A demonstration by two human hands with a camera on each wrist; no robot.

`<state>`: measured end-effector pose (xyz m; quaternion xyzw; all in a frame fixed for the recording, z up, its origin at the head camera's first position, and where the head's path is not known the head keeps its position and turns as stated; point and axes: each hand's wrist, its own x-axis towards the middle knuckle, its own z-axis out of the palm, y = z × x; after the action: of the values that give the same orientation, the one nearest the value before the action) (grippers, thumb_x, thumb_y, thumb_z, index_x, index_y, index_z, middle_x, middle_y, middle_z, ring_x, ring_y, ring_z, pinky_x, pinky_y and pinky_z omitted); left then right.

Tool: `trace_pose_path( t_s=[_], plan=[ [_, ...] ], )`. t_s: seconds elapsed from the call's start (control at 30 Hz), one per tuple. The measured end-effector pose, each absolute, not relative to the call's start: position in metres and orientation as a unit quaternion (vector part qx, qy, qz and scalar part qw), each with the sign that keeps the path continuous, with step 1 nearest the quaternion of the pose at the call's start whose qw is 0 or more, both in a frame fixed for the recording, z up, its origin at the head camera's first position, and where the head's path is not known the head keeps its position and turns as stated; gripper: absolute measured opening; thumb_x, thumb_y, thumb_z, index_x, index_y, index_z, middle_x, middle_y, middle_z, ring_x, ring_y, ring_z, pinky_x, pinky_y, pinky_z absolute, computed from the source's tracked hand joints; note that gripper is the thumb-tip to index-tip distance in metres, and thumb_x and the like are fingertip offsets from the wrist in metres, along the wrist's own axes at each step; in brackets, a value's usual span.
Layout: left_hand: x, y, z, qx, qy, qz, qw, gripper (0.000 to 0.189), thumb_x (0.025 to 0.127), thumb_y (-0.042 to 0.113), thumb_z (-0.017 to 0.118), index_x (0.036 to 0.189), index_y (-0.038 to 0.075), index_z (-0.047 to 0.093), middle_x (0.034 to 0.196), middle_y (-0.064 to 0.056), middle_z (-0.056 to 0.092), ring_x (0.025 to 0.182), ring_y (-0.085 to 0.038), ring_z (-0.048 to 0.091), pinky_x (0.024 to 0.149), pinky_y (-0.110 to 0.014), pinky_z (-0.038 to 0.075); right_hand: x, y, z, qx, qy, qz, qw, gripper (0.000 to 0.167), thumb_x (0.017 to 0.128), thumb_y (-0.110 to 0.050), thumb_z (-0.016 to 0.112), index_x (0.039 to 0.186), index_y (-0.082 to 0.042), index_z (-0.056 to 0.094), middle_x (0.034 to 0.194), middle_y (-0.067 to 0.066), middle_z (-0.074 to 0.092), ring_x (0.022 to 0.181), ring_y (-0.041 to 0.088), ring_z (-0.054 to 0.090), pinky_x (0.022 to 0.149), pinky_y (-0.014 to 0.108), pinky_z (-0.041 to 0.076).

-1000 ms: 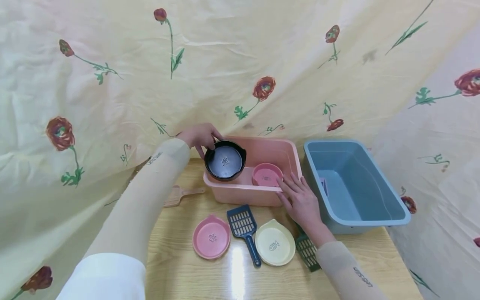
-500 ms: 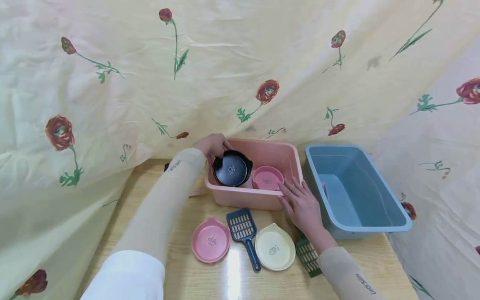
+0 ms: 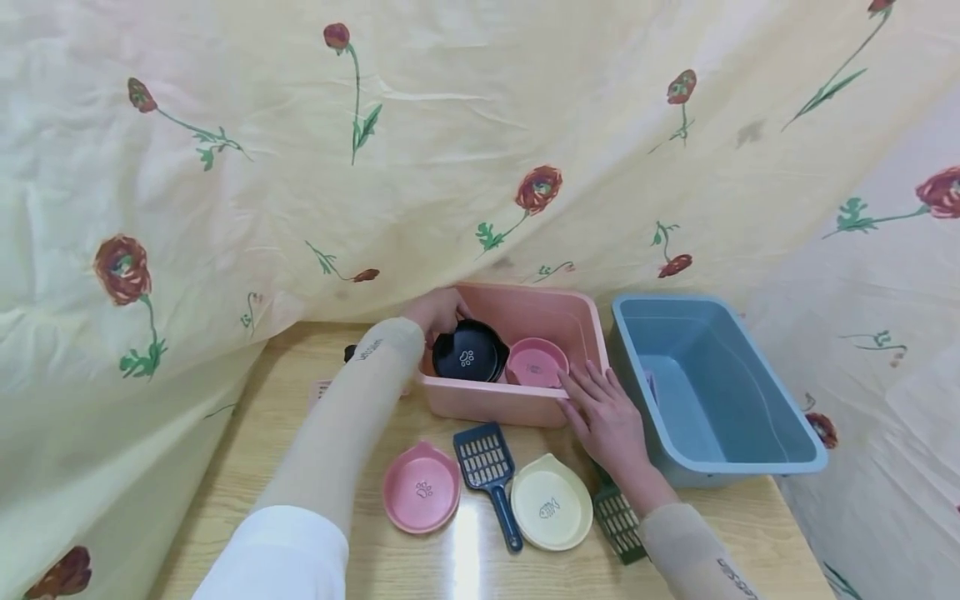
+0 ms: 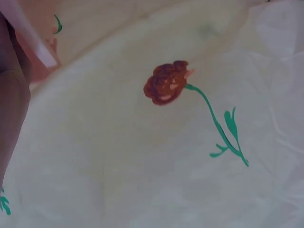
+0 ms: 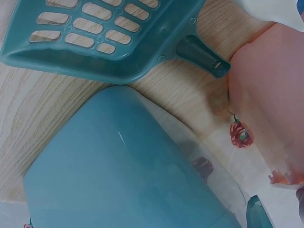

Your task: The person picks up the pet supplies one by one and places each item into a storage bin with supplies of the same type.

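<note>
In the head view my left hand [image 3: 438,312] reaches over the left side of a pink bin [image 3: 495,408]. It pinches the edge of a black paw-print dish [image 3: 468,354], which sits low inside the bin. A second black rim shows beneath that dish. Beside it in the bin lies a pink dish [image 3: 537,363]. My right hand [image 3: 611,421] rests with extended fingers on the bin's front right rim. The left wrist view shows mostly floral cloth, with part of the hand [image 4: 12,61] at its left edge.
A blue bin [image 3: 697,400] stands to the right. On the table lie a pink paw-print dish [image 3: 422,492], a blue slotted litter scoop [image 3: 487,467], a cream fish-print dish [image 3: 551,504] and a green litter scoop [image 3: 618,525]. A pink slotted scoop [image 3: 318,392] is partly hidden by the left arm.
My left hand has moved right and down with the black dish, lowering it further into the pink bin. The right hand has stayed on the rim.
</note>
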<state>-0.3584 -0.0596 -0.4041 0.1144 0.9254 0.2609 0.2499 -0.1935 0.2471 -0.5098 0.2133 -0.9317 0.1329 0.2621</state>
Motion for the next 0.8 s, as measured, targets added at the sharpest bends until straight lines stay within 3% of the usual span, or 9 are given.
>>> trace_pose_path(
  t_s=[0.5,0.8],
  plan=[
    [-0.365,-0.053,-0.424,0.130,0.935,0.230,0.235,0.055,0.100,-0.013,0.051,0.134,0.021,0.078,0.130,-0.009,0.072,0.092,-0.032,0.073,0.059,-0.042,0.066,-0.195,0.248,-0.509,0.213,-0.932,0.128,0.266,0.063,0.090,-0.027,0.086,0.148,-0.014,0.065,0.145,0.017,0.066,0.141,0.042,0.057,0.121,0.062,0.039],
    [-0.377,-0.050,-0.425,0.121,0.925,0.247,0.261,0.051,0.098,-0.012,0.059,0.131,0.022,0.079,0.125,-0.008,0.072,0.102,-0.029,0.068,0.066,-0.045,0.068,-0.195,0.248,-0.510,0.216,-0.932,0.125,0.263,0.063,0.090,-0.028,0.086,0.148,-0.014,0.065,0.143,0.018,0.067,0.141,0.041,0.057,0.121,0.062,0.039]
  ],
)
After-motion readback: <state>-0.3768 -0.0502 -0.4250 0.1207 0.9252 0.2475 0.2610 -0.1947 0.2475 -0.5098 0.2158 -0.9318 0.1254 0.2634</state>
